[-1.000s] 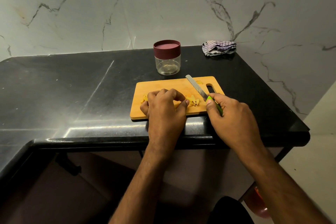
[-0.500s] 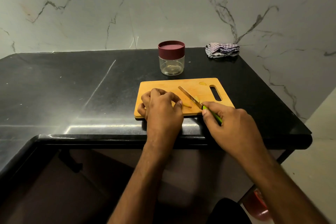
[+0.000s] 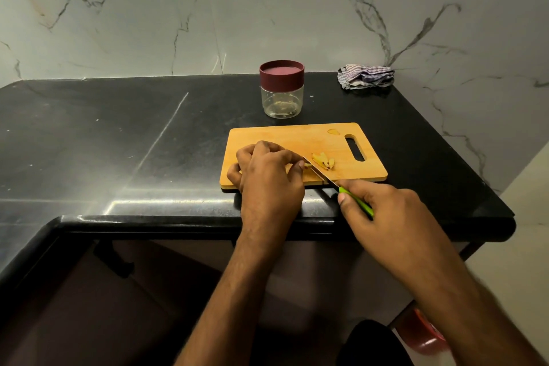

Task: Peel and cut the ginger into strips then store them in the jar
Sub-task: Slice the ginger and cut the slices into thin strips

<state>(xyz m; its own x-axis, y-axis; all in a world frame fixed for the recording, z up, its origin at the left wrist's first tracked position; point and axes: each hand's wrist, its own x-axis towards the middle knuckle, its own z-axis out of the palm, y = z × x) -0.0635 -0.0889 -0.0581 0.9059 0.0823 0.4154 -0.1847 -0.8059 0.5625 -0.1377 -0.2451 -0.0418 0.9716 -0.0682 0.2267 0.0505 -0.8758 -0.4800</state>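
Observation:
A wooden cutting board (image 3: 276, 135) lies on the black counter. My left hand (image 3: 267, 175) curls over a small ginger piece (image 3: 307, 164) at the board's near edge, most of it hidden under the fingers. My right hand (image 3: 383, 217) grips the green handle of a knife (image 3: 319, 172), whose blade lies right against my left fingertips on the ginger. A small pile of cut ginger strips (image 3: 323, 160) sits just right of the blade. The clear jar (image 3: 281, 99) with its maroon lid on stands behind the board.
A crumpled checked cloth (image 3: 366, 77) lies at the counter's back right corner by the marble wall. The counter's front edge (image 3: 178, 221) runs just under my wrists. A red object (image 3: 427, 333) sits on the floor at lower right.
The knife swung from pointing up the board down to the ginger at my left fingertips and drew back toward me. Cut strips now lie uncovered right of the blade.

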